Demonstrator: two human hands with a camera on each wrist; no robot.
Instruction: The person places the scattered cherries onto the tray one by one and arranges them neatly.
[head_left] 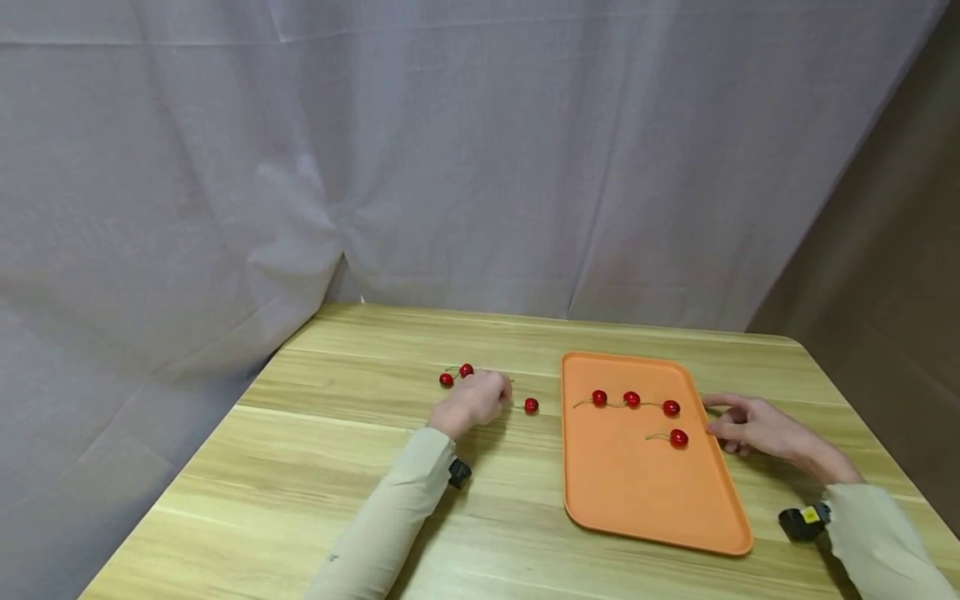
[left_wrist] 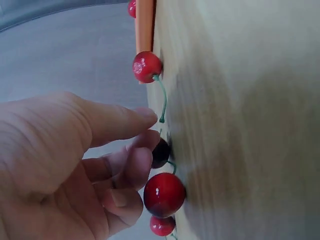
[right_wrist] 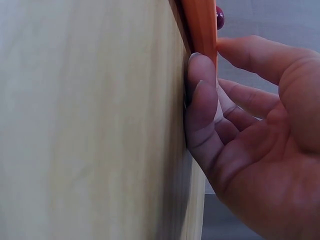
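My left hand (head_left: pixel 491 397) lies on the wooden table (head_left: pixel 337 467), left of an orange tray (head_left: pixel 637 500). In the left wrist view, the left hand (left_wrist: pixel 148 133) has its fingers loosely curled. One fingertip touches a dark red cherry (left_wrist: pixel 160 153) and the thumb hovers just above it. Two cherries (head_left: pixel 456 375) lie beyond the hand, and another cherry (head_left: pixel 531 405) lies between hand and tray. Several cherries (head_left: pixel 632 399) with stems lie in the tray. My right hand (head_left: pixel 714 417) rests relaxed against the tray's right rim (right_wrist: pixel 200 25), fingertips (right_wrist: pixel 200 67) on the table.
A grey curtain (head_left: pixel 450 167) hangs behind and to the left of the table. The table's far edge runs just beyond the tray, and its left edge slants away. Small black wrist devices (head_left: pixel 802 523) sit on both sleeves.
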